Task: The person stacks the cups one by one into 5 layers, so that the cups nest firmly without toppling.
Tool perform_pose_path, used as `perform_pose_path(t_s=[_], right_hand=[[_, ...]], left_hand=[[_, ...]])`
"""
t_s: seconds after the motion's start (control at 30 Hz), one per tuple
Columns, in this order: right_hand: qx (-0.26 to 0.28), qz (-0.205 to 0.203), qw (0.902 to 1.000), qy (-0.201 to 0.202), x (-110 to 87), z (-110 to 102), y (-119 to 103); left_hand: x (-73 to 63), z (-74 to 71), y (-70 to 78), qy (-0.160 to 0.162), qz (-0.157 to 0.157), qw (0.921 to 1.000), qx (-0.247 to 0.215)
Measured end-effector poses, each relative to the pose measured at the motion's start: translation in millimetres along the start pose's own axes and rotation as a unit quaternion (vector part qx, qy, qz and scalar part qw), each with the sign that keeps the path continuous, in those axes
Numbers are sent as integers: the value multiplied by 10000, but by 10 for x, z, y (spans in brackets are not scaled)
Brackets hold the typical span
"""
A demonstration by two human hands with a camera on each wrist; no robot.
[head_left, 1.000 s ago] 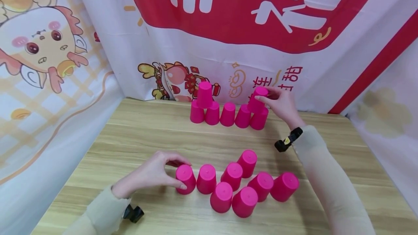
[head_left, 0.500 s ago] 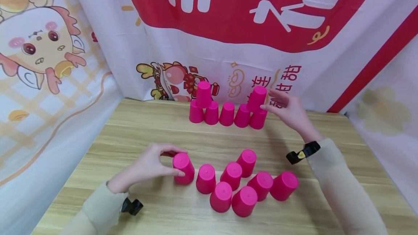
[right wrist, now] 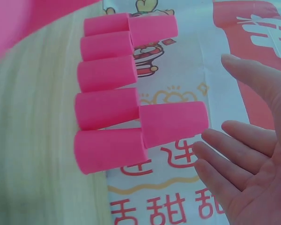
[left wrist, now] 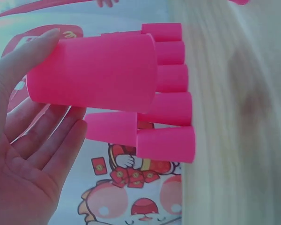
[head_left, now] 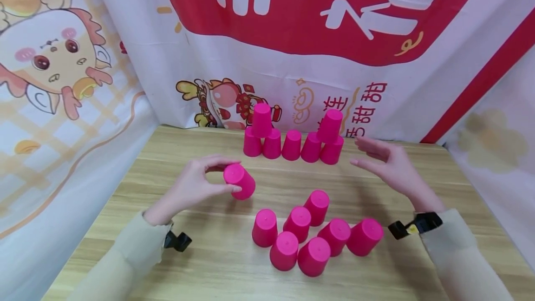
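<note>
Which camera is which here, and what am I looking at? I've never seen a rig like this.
No robot: a person works bare-handed. The widest picture is from a camera on the head, looking down; the other two are from the wrist cameras. On the table stand pink cups, rims down: seven in front, and a back row of five bearing two upper cups. The left hand holds another cup, tilted, off the table. The right hand is empty, by the row's right end.
</note>
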State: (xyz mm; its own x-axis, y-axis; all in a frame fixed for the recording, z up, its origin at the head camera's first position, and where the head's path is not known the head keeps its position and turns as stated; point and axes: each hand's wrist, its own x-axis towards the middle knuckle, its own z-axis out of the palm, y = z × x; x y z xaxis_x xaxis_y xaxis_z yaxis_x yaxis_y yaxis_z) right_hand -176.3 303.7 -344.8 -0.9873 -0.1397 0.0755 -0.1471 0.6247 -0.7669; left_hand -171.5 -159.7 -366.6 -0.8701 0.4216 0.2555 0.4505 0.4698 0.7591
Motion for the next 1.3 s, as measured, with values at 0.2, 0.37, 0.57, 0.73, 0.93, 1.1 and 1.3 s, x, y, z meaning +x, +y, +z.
perform_pose_path(t_s=[0.2,0.37,0.57,0.73,0.93,1.1,1.3], right_hand=[[-118,-50,9998,-142,-278,42,200],[200,-167,9995,-196,-494,116,331],[329,-8,9986,-403,-710,166,374],[256,105,9971,-703,-837,152,364],[315,233,9949,-928,-905,167,337],[475,384,9904,-1239,-955,169,325],[322,68,9892,-1431,-1029,190,381]], left_hand=[[217,20,110,212,-27,9997,-86],[424,46,176,335,1,9993,-169],[725,57,295,474,189,9985,-215],[1003,37,432,555,653,9961,-199],[1359,-28,580,663,866,9940,-61],[1617,-59,613,621,586,9960,271],[1868,-6,584,550,312,9966,523]])
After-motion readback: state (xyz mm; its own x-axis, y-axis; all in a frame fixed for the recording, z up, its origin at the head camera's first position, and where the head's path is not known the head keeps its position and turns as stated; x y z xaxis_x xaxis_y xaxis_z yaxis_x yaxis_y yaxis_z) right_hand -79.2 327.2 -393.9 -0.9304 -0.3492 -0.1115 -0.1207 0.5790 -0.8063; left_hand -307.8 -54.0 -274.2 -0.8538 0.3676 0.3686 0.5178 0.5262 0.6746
